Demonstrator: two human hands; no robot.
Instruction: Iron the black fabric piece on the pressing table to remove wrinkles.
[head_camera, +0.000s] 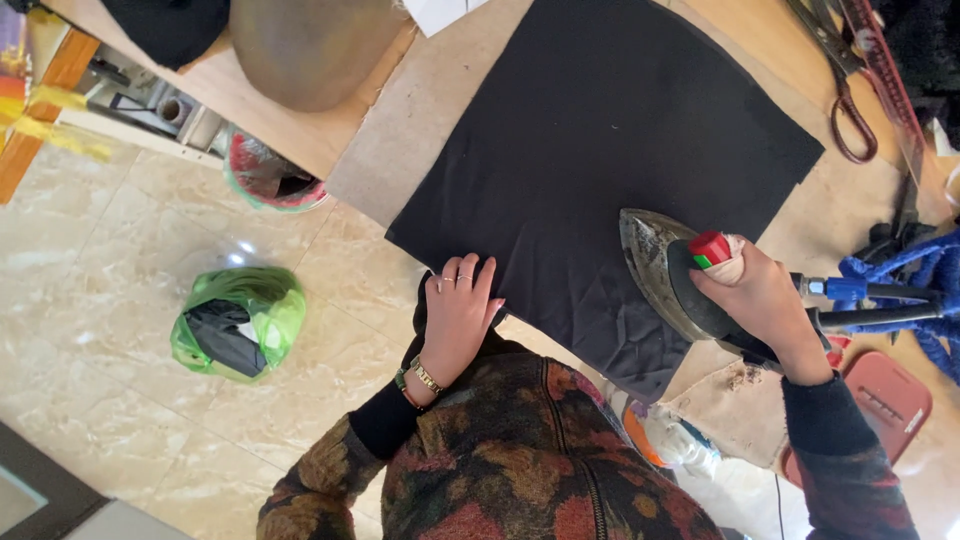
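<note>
Now | I see a tan table (440, 120) above a marble-tile floor (120, 250) | black cloth (600, 150) spread on it | left hand (460, 310) flat, fingers apart, on its edge | right hand (765, 300) clamped on the iron (655, 265), resting on the cloth.

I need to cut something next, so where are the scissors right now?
In the head view the scissors lie at the upper right on the table, beyond the black fabric's far corner and above the iron in the right hand.

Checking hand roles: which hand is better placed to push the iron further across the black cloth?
Right. The right hand grips the iron; the left hand lies flat on the black cloth edge.
</note>
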